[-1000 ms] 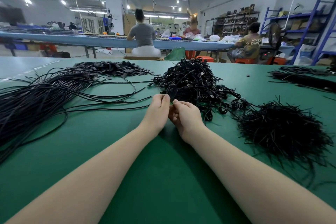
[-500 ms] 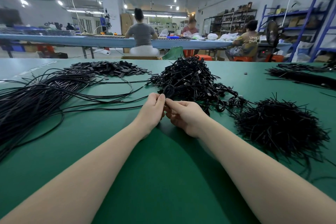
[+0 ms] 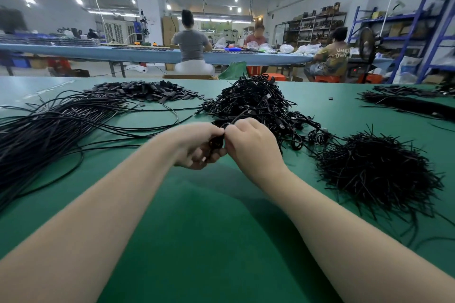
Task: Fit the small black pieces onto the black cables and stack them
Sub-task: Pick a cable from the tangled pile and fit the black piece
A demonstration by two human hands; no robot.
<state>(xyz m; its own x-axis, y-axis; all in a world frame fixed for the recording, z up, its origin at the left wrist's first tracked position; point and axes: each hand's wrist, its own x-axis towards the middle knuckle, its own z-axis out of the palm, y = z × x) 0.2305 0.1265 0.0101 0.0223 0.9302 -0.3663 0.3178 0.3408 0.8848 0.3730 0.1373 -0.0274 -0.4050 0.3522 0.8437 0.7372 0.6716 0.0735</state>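
Left hand: the left hand (image 3: pixel 197 146) sits over the middle of the green worktop (image 3: pixel 209 229), palm turned partly up, fingers curled round a small dark bundle (image 3: pixel 216 141) that looks like cable with a piece on it; too dark to tell the parts apart.
Right hand: the right hand (image 3: pixel 251 141) meets the left knuckle to knuckle, its fingertips pinching the same bundle from the other side.
Cable in hand: a thin cable (image 3: pixel 237 118) runs up and away from the pinch toward the far pile, so its long axis points away from the person and a little right.
Stack: the tangled pile of done cables (image 3: pixel 258 103) lies just beyond both hands, touching distance judged by eye, nearer the right hand.
Loose cables: a long sheaf (image 3: pixel 49 128) fans out to the left, ends toward the left hand.
Pieces: a flat heap of small pieces (image 3: pixel 147 90) sits far left, beyond the sheaf.
Short ties: a bristly mound (image 3: pixel 376 170) lies right of the right forearm.
Next move, judged: finish seating the piece, then toss forward onto the stack.
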